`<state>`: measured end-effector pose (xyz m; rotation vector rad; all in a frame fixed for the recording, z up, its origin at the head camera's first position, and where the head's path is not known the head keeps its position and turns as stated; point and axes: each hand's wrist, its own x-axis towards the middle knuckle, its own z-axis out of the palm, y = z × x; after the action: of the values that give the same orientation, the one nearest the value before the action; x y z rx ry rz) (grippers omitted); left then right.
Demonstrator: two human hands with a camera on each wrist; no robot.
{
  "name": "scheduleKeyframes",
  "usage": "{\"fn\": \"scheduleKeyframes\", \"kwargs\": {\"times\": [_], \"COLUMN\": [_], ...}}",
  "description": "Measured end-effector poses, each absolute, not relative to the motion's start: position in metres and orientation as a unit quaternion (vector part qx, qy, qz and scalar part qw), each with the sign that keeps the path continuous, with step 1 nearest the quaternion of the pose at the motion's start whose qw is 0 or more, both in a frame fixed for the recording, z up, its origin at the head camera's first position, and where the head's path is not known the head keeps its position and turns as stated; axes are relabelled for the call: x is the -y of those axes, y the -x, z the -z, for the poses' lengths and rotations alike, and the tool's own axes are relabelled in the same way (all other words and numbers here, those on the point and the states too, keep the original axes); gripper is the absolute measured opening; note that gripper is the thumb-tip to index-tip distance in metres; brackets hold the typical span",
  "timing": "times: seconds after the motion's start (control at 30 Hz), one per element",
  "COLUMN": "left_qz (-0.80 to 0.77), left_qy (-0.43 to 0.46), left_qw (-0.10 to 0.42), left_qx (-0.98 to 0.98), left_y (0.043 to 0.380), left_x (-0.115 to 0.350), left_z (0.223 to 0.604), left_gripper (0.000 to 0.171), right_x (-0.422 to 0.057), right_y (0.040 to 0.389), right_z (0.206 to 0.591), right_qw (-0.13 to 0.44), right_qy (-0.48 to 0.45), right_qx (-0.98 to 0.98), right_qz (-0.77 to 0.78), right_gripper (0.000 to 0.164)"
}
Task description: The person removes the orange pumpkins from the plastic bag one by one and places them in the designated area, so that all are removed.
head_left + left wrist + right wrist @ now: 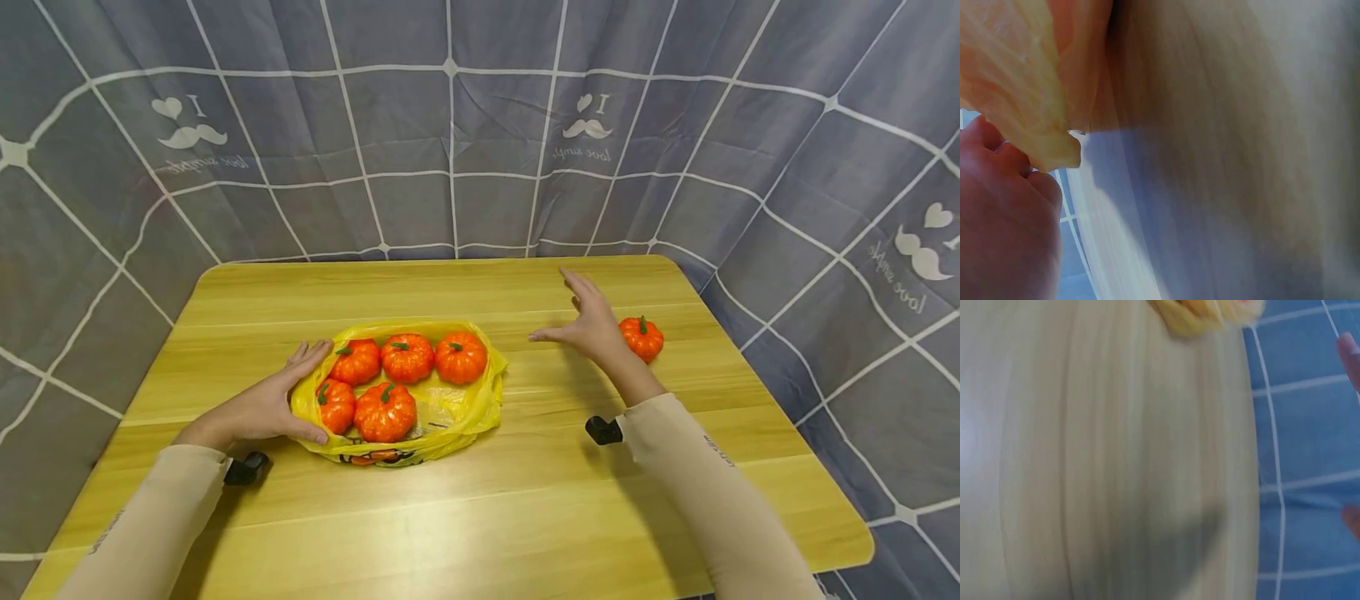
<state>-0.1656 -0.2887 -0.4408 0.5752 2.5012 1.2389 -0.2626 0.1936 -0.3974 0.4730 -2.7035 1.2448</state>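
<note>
A yellow plastic bag [491,400] lies with its mouth spread wide, left of the table's middle. Several small orange pumpkins [386,412] with green stems sit inside it. My left hand [262,404] holds the bag's left side, thumb along the front rim and fingers at the back. In the left wrist view the fingers [1013,159] bend against the yellow plastic [1029,106]. Off to the right of the bag, my right hand [588,325] hovers over the table, fingers spread and holding nothing. One more pumpkin [642,338] lies on the table just beyond the right wrist.
The wooden table [450,533] has rounded corners. A grey-blue curtain [495,125] with white grid lines surrounds its back and sides. Black wrist mounts [603,430] stick out under both sleeves.
</note>
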Motion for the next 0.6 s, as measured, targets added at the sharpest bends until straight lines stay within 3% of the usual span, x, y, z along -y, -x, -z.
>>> {"fn": "scheduleKeyframes", "kwargs": {"times": [0.27,0.6], "left_qz": [-0.414,-0.427], "left_qy": [-0.213,-0.206], "left_qw": [0.138,0.14], "left_qx": [-0.874,-0.869], "left_y": [0.17,0.169], "left_x": [0.29,0.292], "left_z": [0.443,0.444], "left_gripper": [0.13,0.13], "right_x": [-0.147,-0.107], "right_y": [0.26,0.255], "right_z": [0.411,0.426], "right_qw": [-0.003,-0.075], "right_qy": [-0.251,-0.316], "right_qx": [0.87,0.867], "right_qz": [-0.425,-0.378], "right_gripper": [0.106,0.103]}}
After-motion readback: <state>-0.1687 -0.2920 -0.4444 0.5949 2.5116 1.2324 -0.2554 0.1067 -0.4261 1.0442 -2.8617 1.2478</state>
